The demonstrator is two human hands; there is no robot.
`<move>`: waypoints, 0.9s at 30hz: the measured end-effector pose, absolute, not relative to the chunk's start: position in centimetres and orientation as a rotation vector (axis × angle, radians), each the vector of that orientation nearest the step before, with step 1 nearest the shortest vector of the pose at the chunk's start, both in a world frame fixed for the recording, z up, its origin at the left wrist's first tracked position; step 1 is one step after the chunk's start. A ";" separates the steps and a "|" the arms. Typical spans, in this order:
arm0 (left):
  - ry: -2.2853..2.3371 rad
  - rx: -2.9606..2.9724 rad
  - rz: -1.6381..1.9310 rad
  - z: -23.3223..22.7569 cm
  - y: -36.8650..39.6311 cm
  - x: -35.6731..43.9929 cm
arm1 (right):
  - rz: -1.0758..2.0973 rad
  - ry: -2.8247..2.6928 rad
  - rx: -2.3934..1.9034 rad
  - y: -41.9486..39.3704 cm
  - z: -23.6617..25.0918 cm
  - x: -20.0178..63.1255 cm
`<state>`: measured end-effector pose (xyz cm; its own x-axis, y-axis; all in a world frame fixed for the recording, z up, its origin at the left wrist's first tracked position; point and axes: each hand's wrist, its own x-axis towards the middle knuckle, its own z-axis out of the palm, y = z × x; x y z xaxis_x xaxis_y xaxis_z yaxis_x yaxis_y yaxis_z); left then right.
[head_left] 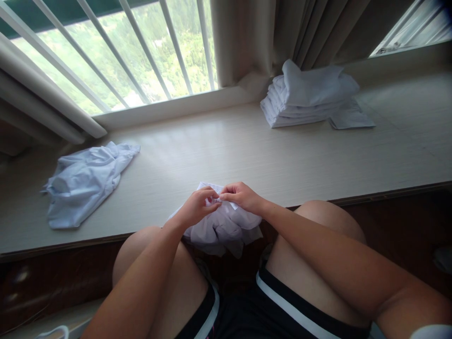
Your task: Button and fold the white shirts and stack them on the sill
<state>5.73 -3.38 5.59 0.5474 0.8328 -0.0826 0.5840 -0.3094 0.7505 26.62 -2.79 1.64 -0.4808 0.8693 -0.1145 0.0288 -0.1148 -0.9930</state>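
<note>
A crumpled white garment [222, 230] hangs over the front edge of the pale window ledge [247, 155], between my knees. My left hand [197, 207] and my right hand [240, 195] meet on top of it. Both pinch the same upper edge of the cloth, fingertips almost touching. Much of the garment droops below the ledge in front of my dark shorts.
A loose white garment [84, 181] lies crumpled at the ledge's left. A stack of folded white garments [307, 96] sits at the back right beside the beige curtain [261, 33]. A barred window [123, 52] runs along the back.
</note>
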 end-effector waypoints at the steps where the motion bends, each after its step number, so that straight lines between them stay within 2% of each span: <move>1: 1.137 2.025 0.420 5.6 -3.4 5.7 | 1.663 -1.514 -1.017 -2.8 1.7 26.6; 11: 1.143 1.954 0.387 5.4 -3.2 5.2 | 1.578 -1.552 -1.028 -2.9 2.1 26.8; 16: 1.133 1.853 0.361 5.7 -3.1 4.8 | 1.631 -1.592 -0.979 -2.8 2.7 27.2; 27: 1.167 1.958 0.251 6.3 -2.9 4.0 | 1.509 -1.887 -0.871 -2.6 3.3 28.7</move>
<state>3.96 -2.91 6.32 0.5497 0.8040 -0.2265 0.6398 -0.2310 0.7330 28.69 -2.57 3.34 -0.6288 0.7769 0.0316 0.1399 0.1530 -0.9783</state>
